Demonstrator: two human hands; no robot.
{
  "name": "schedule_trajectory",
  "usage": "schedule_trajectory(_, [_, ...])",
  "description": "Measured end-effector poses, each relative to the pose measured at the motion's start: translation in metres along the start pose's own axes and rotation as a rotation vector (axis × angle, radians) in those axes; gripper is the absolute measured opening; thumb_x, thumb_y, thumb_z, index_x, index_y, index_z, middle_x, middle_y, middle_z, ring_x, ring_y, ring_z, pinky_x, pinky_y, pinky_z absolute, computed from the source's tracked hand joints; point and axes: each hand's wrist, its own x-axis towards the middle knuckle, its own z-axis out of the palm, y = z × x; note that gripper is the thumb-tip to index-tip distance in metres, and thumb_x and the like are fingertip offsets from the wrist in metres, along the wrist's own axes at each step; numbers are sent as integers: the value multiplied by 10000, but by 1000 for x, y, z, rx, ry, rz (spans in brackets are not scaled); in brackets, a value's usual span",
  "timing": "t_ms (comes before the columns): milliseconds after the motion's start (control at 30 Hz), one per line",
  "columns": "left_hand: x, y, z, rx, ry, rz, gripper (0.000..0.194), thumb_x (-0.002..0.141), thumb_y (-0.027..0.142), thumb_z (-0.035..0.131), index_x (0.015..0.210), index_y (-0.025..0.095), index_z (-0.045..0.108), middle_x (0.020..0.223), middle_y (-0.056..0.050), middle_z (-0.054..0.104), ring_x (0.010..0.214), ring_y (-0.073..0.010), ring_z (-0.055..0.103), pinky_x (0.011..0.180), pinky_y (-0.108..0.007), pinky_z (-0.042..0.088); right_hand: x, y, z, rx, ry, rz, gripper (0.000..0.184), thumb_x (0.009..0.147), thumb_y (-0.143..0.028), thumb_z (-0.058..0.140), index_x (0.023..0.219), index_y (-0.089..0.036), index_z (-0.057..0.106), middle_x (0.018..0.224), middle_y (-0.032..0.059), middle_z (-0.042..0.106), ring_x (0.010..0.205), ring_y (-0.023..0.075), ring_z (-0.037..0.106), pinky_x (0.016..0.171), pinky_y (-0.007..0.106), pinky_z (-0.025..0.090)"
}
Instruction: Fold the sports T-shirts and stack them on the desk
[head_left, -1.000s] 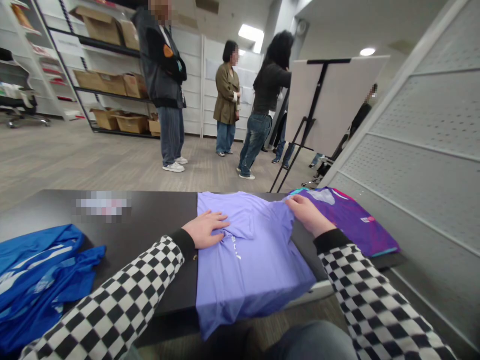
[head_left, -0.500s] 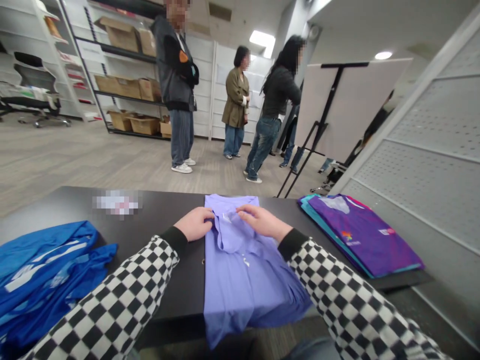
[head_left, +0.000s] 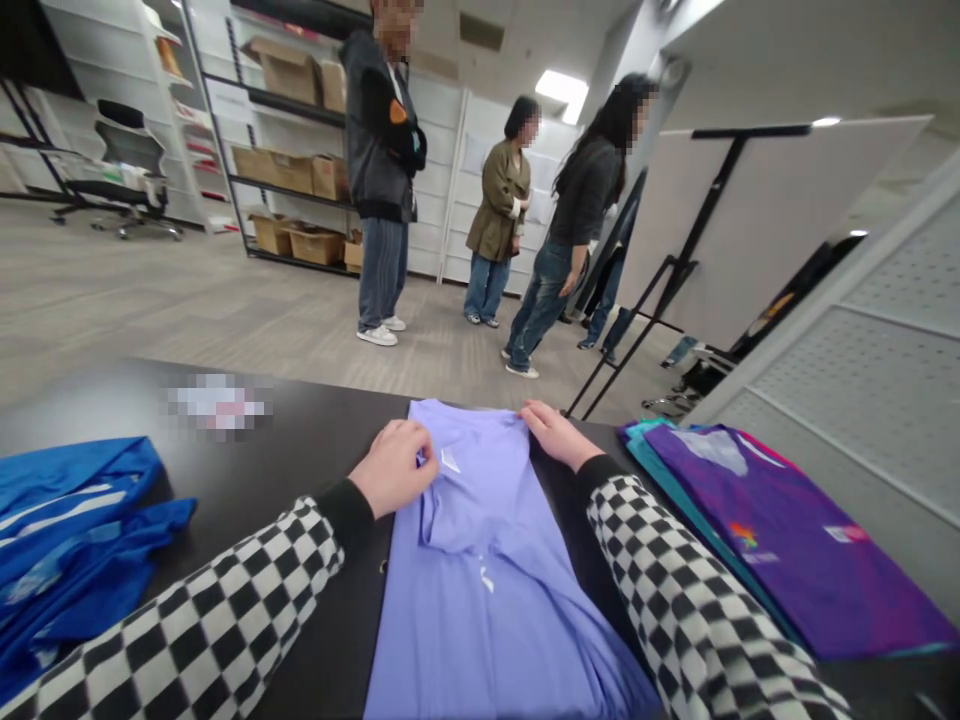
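Note:
A lavender shirt lies lengthwise in front of me, partly folded, with a loose flap of cloth near its far end and small white marks on it. My left hand is at the shirt's left edge, fingers curled and closed on the flap's edge. At the far right corner, my right hand pinches the cloth between fingertips and thumb; the thumb is mostly hidden. Between the hands the far part of the shirt lies fairly flat, while folds run down its near right side.
A crumpled blue jersey lies left on the black table. To the right is a stack of folded purple and teal shirts. Several people stand beyond, near shelves with cardboard boxes and a board on an easel.
My right hand has moved from the middle of the shirt to its far right corner, and the cloth there is spread wider and flatter. My left hand stays at the left edge, fingers more curled.

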Motion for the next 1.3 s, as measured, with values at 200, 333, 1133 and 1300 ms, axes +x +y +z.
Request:
schedule_trajectory(200, [-7, 0, -23, 28, -72, -23, 76, 950, 256, 576, 950, 258, 652, 941, -48, 743, 988, -291, 689, 954, -479, 552, 16, 19, 1, 108, -69, -112, 361, 1154, -385, 458, 1178, -252, 793, 1723, 105, 554, 1726, 316, 273, 1381, 692, 52])
schedule_trajectory(333, [-15, 17, -28, 61, -108, 154, 295, 1014, 331, 591, 1257, 227, 722, 1330, -112, 757, 1307, -328, 669, 1194, -514, 508, 30, 27, 4, 56, -100, -226, 238, 1111, -312, 534, 1086, -220, 752, 1711, 138, 557, 1723, 357, 267, 1343, 764, 86])
schedule_trajectory(1133, [-118, 240, 34, 81, -527, 413, 464, 1096, 344, 515, 1537, 347, 660, 1007, -108, 809, 894, -318, 739, 824, -552, 576, 9, 13, 13, 6, 27, -474, 324, 1144, -352, 568, 1412, -201, 671, 1486, 135, 692, 1438, 322, 563, 1337, 700, 201])
schedule_trajectory(1300, [-106, 247, 59, 187, -602, 282, 421, 1108, 499, 548, 1457, 312, 692, 977, -130, 826, 911, -351, 770, 836, -551, 526, 1, 5, 17, 0, -70, -552, 269, 1104, -287, 623, 1338, -222, 737, 1527, 124, 687, 1450, 321, 576, 1308, 770, 219])
